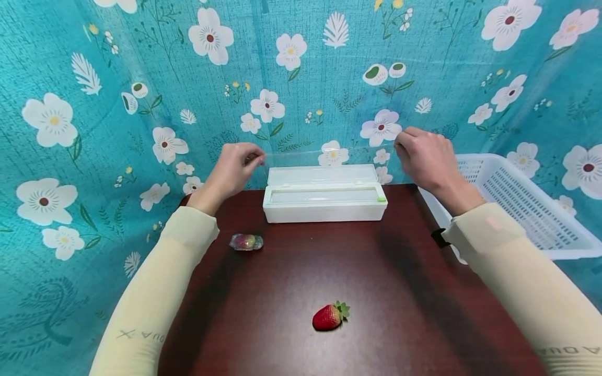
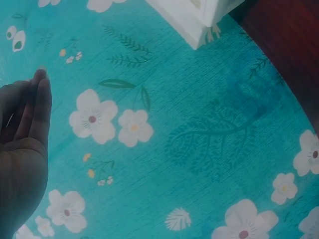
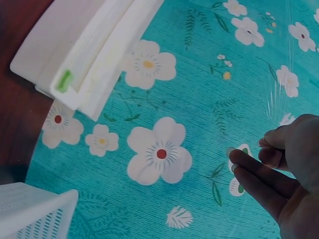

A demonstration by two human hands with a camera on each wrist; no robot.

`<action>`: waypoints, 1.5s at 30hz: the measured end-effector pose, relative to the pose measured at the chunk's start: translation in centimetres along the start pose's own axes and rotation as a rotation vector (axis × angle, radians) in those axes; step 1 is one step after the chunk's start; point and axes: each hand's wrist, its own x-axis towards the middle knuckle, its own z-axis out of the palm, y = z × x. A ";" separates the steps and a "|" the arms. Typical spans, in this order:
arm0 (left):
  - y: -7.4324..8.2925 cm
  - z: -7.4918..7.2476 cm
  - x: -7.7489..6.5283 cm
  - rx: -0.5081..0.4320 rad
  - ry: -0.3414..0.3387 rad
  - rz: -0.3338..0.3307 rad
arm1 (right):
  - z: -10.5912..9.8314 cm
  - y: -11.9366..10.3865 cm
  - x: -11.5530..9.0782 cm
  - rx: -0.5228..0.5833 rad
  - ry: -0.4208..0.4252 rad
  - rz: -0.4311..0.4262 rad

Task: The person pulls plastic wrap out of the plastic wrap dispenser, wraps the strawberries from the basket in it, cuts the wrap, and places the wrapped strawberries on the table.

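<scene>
A sheet of clear cling film point(image 1: 305, 158) stretches between both hands, above and behind a white cling film dispenser point(image 1: 324, 213) with its lid raised. My left hand point(image 1: 236, 166) pinches the film's left corner between thumb and fingers. At the opposite corner my right hand point(image 1: 425, 157) pinches it too, and creases in the film show beside the fingertips point(image 3: 269, 139) in the right wrist view. A green slider point(image 1: 381, 199) sits at the dispenser's right end. Nearer me on the dark table lies a bare strawberry point(image 1: 328, 317) with green leaves.
On the table's left lies a small red and yellowish item in clear wrap point(image 1: 246, 242). A white perforated basket point(image 1: 541, 209) stands at the right edge. Behind the table hangs a blue flowered cloth point(image 1: 291, 78).
</scene>
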 end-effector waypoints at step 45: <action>5.4 -4.2 -3.5 0.009 0.277 0.191 | -7.5 -2.4 -1.8 0.085 0.189 -0.101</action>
